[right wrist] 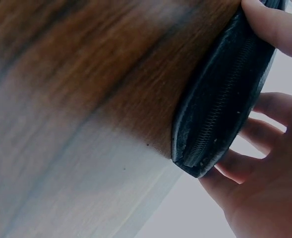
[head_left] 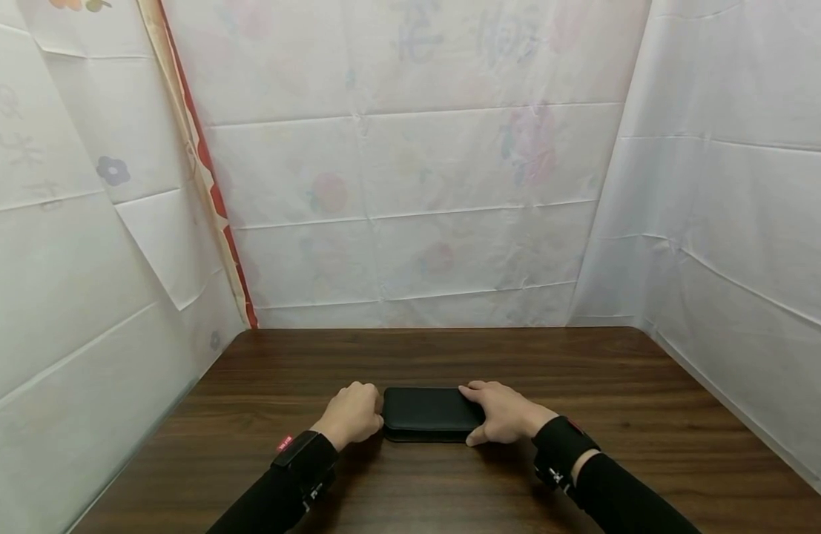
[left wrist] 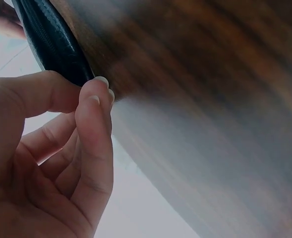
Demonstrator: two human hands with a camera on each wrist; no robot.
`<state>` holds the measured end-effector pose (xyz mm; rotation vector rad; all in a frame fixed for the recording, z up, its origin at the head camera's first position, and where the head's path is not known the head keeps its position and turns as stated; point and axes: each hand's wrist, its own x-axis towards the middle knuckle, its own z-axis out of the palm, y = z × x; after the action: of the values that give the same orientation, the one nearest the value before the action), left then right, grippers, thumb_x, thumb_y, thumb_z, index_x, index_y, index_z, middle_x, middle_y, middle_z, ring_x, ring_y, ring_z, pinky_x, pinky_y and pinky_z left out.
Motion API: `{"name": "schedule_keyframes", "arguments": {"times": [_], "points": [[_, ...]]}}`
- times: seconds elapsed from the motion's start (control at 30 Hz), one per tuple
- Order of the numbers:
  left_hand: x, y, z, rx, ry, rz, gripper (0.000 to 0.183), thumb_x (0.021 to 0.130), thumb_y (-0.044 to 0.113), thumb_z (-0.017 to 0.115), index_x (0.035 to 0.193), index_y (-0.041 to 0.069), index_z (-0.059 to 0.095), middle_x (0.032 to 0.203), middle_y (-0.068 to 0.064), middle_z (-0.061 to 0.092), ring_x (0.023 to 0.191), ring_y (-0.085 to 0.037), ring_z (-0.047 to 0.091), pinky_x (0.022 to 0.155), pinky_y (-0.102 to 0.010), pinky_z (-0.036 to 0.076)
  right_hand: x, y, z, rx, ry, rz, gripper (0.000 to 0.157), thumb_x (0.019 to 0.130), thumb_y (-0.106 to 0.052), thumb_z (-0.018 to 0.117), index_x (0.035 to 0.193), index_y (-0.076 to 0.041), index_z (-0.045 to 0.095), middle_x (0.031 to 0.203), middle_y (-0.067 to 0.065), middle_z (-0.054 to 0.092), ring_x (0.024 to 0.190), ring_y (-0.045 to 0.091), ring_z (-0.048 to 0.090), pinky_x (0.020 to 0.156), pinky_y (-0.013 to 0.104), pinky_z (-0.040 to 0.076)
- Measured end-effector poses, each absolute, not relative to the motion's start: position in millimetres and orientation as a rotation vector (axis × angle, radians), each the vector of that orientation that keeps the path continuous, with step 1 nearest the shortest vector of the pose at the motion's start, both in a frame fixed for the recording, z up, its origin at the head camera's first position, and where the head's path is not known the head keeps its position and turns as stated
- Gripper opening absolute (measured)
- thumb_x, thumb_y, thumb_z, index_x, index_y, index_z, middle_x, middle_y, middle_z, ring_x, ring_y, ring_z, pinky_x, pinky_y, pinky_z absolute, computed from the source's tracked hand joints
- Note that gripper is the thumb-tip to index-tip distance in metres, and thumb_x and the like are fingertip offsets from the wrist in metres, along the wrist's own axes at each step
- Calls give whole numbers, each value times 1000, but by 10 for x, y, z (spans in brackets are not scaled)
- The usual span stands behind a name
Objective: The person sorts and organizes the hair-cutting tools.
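Observation:
A black zip wallet (head_left: 426, 411) lies flat on the table, its long side facing me. At its left end my left hand (head_left: 351, 412) pinches with thumb and index finger. The left wrist view shows these fingertips (left wrist: 100, 89) meeting at the corner of the wallet (left wrist: 54, 44); whether a zipper pull is between them is hidden. My right hand (head_left: 509, 414) grips the right end, thumb at the near edge and fingers over the far side. In the right wrist view the zipper (right wrist: 220, 101) runs closed along the wallet's edge.
The dark wood-grain table (head_left: 410, 356) carries the wallet. White printed sheets enclose it: a back sheet (head_left: 410, 170), a left sheet (head_left: 70, 297) and a right sheet (head_left: 737, 245). A red-edged strip (head_left: 213, 193) runs down the back left corner.

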<state>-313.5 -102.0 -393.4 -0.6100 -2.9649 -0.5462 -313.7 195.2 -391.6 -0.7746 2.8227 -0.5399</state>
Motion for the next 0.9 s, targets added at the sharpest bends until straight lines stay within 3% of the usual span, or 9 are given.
{"name": "schedule_keyframes", "arguments": {"times": [0.17, 0.37, 0.9], "points": [[-3151, -1018, -3918, -588, -2986, -547, 23, 85, 1, 68, 67, 11, 59, 66, 0, 52, 56, -14, 44, 55, -31, 36, -3139, 1953, -3914, -779, 2820, -546, 88, 83, -32, 85, 154, -3, 43, 157, 21, 38, 142, 42, 39, 112, 55, 36], [-3160, -1028, -3906, -561, -2988, -563, 2, 86, 3, 71, 86, 4, 72, 85, -5, 67, 67, -16, 55, 64, -37, 50, -3138, 1956, -3923, -788, 2822, -554, 87, 82, -31, 85, 153, -3, 43, 157, 22, 39, 142, 42, 39, 111, 56, 36], [-3233, -1033, -3905, -536, -2980, -555, 18, 86, 2, 71, 103, -1, 76, 102, -14, 73, 87, -28, 70, 79, -47, 58, -3131, 1953, -3910, -779, 2822, -541, 87, 84, -31, 85, 154, -3, 43, 157, 22, 39, 142, 42, 39, 112, 56, 35]]}}
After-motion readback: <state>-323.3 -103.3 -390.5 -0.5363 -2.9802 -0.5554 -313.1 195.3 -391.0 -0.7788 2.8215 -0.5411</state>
